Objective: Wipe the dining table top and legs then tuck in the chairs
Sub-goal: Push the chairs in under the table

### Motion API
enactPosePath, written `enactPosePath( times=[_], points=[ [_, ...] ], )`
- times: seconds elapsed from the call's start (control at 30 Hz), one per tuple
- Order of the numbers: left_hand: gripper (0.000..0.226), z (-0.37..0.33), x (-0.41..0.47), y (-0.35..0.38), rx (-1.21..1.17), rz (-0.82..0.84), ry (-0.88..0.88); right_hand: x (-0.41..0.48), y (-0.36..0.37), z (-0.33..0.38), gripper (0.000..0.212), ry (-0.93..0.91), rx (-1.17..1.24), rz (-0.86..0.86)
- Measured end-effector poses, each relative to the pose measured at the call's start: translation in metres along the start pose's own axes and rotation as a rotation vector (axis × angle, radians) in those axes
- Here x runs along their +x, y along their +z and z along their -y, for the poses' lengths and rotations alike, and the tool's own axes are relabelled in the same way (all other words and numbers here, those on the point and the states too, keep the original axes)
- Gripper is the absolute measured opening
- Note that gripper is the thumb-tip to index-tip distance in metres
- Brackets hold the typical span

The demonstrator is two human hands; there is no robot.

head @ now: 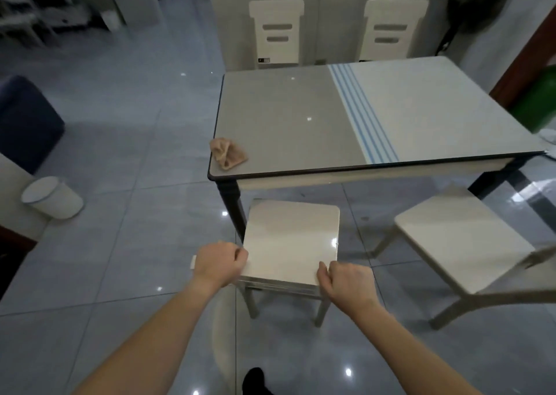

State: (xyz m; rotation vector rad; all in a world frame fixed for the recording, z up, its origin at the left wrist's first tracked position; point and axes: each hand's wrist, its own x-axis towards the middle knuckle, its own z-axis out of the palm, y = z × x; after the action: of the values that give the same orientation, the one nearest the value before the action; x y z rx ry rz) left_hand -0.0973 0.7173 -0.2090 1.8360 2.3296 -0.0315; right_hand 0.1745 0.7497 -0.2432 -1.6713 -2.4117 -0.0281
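The dining table [301, 118] has a grey and white glossy top with blue stripes and dark legs. A crumpled tan cloth [227, 153] lies on its near left corner. In front of the table stands a cream chair [288, 238], its seat just short of the table edge. My left hand [219, 262] grips the left end of the chair's back rail. Curled over the same rail, my right hand [346, 280] holds its right end. A second cream chair [463, 238] stands pulled out at the right, turned at an angle.
Two more cream chairs [276, 30] [391, 30] stand at the table's far side against the wall. A white waste bin [51, 197] sits on the tiled floor at left, a dark blue seat [24, 121] beyond it. A green object [538, 103] juts in at right.
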Motion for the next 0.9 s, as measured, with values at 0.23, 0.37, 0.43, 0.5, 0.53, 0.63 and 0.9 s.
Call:
enactPosePath(
  times=[0.23, 0.37, 0.43, 0.5, 0.53, 0.63, 0.9],
  points=[
    [0.046, -0.026, 0.059, -0.003, -0.129, 0.014, -0.052, 0.075, 0.000, -0.039, 0.051, -0.050, -0.048, -0.005],
    [0.045, -0.038, 0.096, -0.008, -0.146, -0.012, -0.050, 0.120, 0.007, -0.057, 0.055, -0.055, -0.052, 0.016],
    [0.046, -0.043, 0.115, -0.009, -0.139, -0.026, -0.055, 0.140, 0.008, -0.065, 0.054, -0.064, -0.056, 0.061],
    [0.046, -0.047, 0.131, -0.010, -0.140, -0.036, -0.062, 0.157, 0.012, -0.074, 0.054, -0.099, -0.075, 0.109],
    [0.046, -0.048, 0.140, -0.011, -0.141, -0.038, -0.068, 0.167, 0.016, -0.079, 0.055, -0.119, -0.082, 0.115],
    [0.045, -0.053, 0.165, -0.013, -0.148, -0.039, -0.076, 0.196, 0.021, -0.089, 0.054, -0.124, -0.083, 0.123],
    [0.041, -0.068, 0.217, -0.016, -0.141, -0.034, -0.105, 0.254, 0.036, -0.117, 0.065, -0.169, -0.082, 0.106]
  ],
)
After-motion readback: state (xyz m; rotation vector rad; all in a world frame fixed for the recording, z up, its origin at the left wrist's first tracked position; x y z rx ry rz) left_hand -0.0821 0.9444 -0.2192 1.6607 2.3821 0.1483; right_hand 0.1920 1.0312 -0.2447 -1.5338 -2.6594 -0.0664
